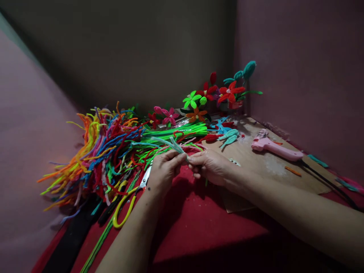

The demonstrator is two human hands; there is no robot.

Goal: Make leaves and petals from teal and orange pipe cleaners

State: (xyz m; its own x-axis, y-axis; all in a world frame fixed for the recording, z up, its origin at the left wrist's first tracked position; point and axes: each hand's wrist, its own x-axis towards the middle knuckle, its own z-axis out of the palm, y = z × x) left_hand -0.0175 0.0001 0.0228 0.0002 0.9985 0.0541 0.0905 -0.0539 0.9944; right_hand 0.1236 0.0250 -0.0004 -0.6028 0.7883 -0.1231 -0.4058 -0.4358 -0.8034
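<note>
Pale teal pipe cleaners (178,146) rise in a fork from between my fingertips, over the middle of the red table. My left hand (165,168) pinches them from the left side. From the right, my right hand (209,165) closes its thumb and fingers on their lower end, touching the left fingertips. That lower end is mostly hidden by the fingers. Just left of my left wrist lie yellow-handled scissors (125,208), blades pointing away. Behind my hands spreads a bundle of bright green pipe cleaners (182,131).
A large heap of multicoloured pipe cleaners (99,155) fills the left. Finished fuzzy flowers (196,99) stand at the back. On brown cardboard (256,170) at right rests a pink glue gun (275,148) with a black cord. Teal petal shapes (229,136) lie near the cardboard's far left.
</note>
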